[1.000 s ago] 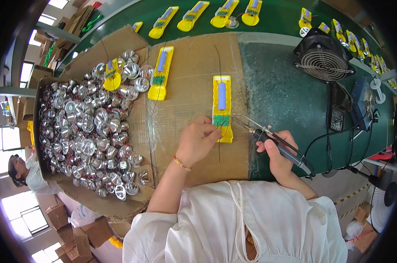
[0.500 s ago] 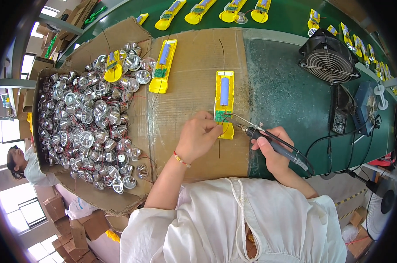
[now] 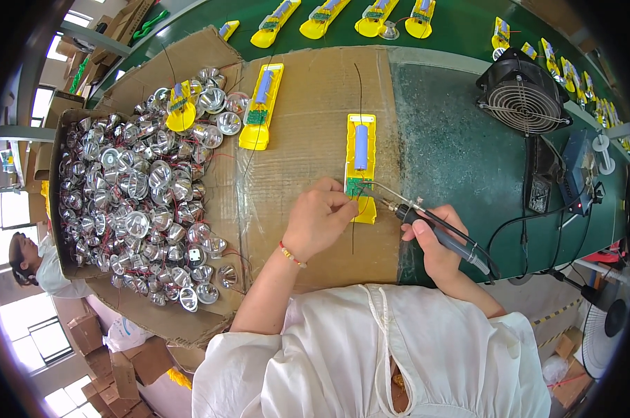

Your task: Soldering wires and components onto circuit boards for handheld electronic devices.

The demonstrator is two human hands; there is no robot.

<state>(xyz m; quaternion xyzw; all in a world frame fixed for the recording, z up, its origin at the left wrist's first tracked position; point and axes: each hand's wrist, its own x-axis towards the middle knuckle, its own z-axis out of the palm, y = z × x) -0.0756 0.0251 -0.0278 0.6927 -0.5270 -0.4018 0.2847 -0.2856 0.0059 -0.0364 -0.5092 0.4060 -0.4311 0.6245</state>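
On the cardboard in front of me lies a yellow flashlight housing [image 3: 368, 210] with a blue cylindrical battery cell [image 3: 361, 148] and a green circuit board [image 3: 357, 187]. My left hand [image 3: 322, 217] is closed in a pinch at the board's near left edge. What its fingertips hold is hidden; a thin dark wire [image 3: 353, 237] runs out just below them. My right hand [image 3: 437, 240] grips a soldering iron [image 3: 433, 226], whose tip reaches the board from the right. A thin bent metal tube [image 3: 391, 189] along the iron also ends at the board.
To the left, a cardboard box [image 3: 59, 191] overflows with shiny reflector cups [image 3: 137, 181]. Another yellow housing [image 3: 254, 134] lies beside it; several more line the green bench's far side. At right stand a black fan [image 3: 524, 104], a blue power unit [image 3: 576, 164] and cables [image 3: 513, 221].
The whole view has shifted slightly, so the bench things sit a little farther right. Both hands stay at the board with the same grips.
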